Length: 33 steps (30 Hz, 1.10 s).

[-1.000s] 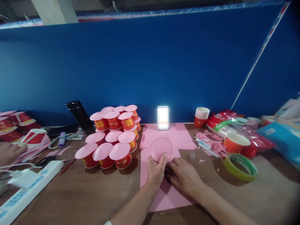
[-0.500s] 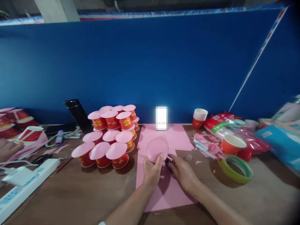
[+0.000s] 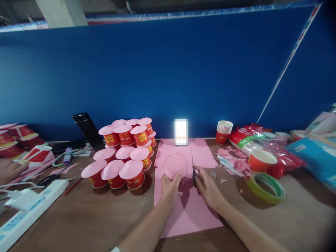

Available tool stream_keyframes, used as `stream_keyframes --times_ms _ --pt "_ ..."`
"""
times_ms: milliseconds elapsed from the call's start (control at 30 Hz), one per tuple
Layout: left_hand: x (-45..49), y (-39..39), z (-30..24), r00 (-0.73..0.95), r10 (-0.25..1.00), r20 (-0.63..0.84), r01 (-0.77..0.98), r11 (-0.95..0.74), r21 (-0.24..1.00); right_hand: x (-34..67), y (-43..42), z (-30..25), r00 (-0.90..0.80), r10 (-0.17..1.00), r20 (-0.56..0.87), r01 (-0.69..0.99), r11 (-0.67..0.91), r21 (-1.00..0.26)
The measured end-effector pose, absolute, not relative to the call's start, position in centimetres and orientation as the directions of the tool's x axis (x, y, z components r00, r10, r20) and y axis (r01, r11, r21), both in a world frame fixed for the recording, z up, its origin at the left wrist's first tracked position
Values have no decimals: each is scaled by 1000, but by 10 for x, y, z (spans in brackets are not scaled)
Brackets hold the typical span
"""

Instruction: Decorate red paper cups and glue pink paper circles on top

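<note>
My left hand [image 3: 169, 188] pinches a round pink paper disc [image 3: 175, 165] by its near edge, holding it above the pink paper sheet [image 3: 183, 210] on the wooden table. Just to its right, my right hand [image 3: 208, 185] grips black scissors [image 3: 194, 173] whose blades point up and away. A stack of red paper cups capped with pink discs [image 3: 123, 154] stands to the left of my hands.
A lit phone [image 3: 181, 132] leans on the blue partition. Nested red cups [image 3: 224, 131], pink scraps [image 3: 236, 161], a glue stick, a single red cup [image 3: 261, 159] and a green tape ring [image 3: 265, 184] lie right. A power strip [image 3: 31, 206], black flask [image 3: 88, 129] and another person's hand [image 3: 9, 169] are left.
My right hand has come off the pink sheet and lifted the scissors, blades now upright beside the disc. The left hand still holds the disc.
</note>
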<state>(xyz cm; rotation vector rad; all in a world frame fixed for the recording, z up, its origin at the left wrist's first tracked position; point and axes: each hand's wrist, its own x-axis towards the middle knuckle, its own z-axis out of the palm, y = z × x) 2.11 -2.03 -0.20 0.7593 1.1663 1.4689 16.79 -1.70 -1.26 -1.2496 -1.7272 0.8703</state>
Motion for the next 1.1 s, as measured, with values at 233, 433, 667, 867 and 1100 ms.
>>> stream_keyframes --times_ms 233,433,667,867,1100 --pt "20 -18 -5 -214 959 -183 -376 92 922 164 -15 -14 -132 975 178 253 207 -945" --pt "19 -15 -10 -183 964 -194 -447 94 890 163 -16 -9 -131 975 179 261 208 -943" --pt "20 -16 -4 -149 966 -212 -507 110 855 163 -17 -9 -138 976 170 242 200 -950" --pt "19 -13 -9 -147 968 -205 -512 103 853 160 -17 -10 -153 978 142 199 171 -965" --pt "19 -12 -9 -152 967 -206 -511 102 854 160 -18 -8 -169 973 160 198 192 -961"
